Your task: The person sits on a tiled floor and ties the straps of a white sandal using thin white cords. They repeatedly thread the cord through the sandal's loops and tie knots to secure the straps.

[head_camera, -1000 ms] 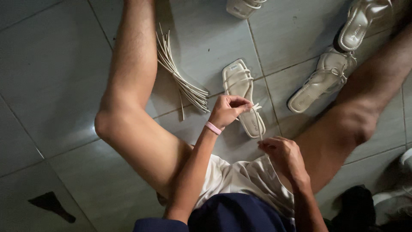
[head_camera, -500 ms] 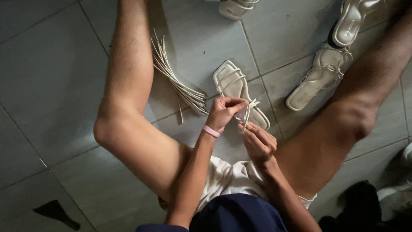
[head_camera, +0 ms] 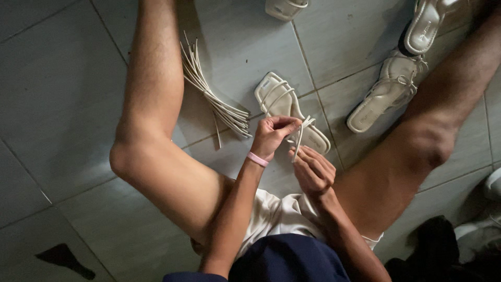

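my left hand and right hand, fingers clamped on thin cream straps above the sandal on the tiled floor; a loose pinch could, i judge, let them slip free.

strap bundle on tile floor | 3 spare sandals top-R | dark cloth? btm-R
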